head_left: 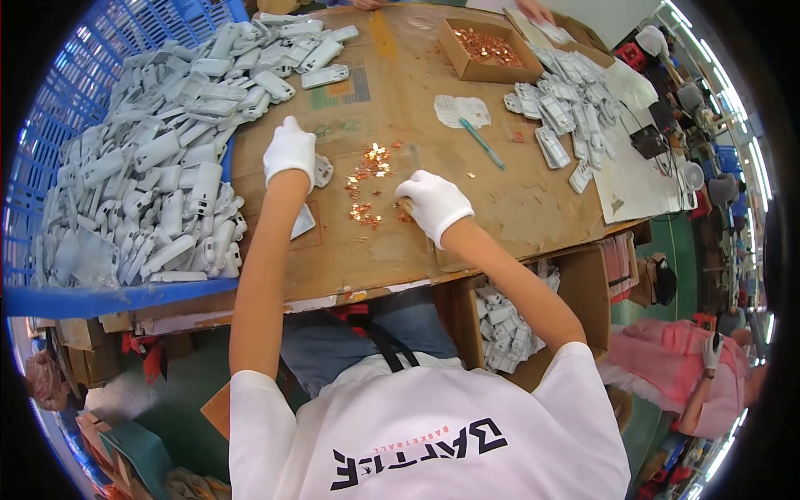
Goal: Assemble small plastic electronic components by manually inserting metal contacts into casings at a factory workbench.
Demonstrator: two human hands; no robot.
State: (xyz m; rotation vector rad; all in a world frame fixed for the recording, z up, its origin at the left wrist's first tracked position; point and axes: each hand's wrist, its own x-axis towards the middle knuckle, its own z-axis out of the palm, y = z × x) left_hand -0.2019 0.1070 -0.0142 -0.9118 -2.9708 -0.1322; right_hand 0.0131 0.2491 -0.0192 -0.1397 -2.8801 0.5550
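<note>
My left hand (290, 153), in a white glove, is closed above the cardboard-covered table; its fingertips are hidden. A white plastic housing (323, 172) shows beside its wrist, and another pale plastic piece (302, 222) lies under my forearm. My right hand (435, 202), gloved too, has its fingers pressed together at the table surface. A small brownish thing (406, 203) shows at its fingertips, too small to name. Between my hands lies a loose scatter of small shiny copper-coloured metal pieces (372, 160).
A blue crate (167, 292) heaped with white plastic housings (179, 150) stands left. Far right are a cardboard box (454, 52) of copper pieces, more housings (554, 108), a teal pen (482, 143) and paper (461, 110). Below the table edge, a carton (583, 292) holds housings. Other people's hands (535, 12) show opposite.
</note>
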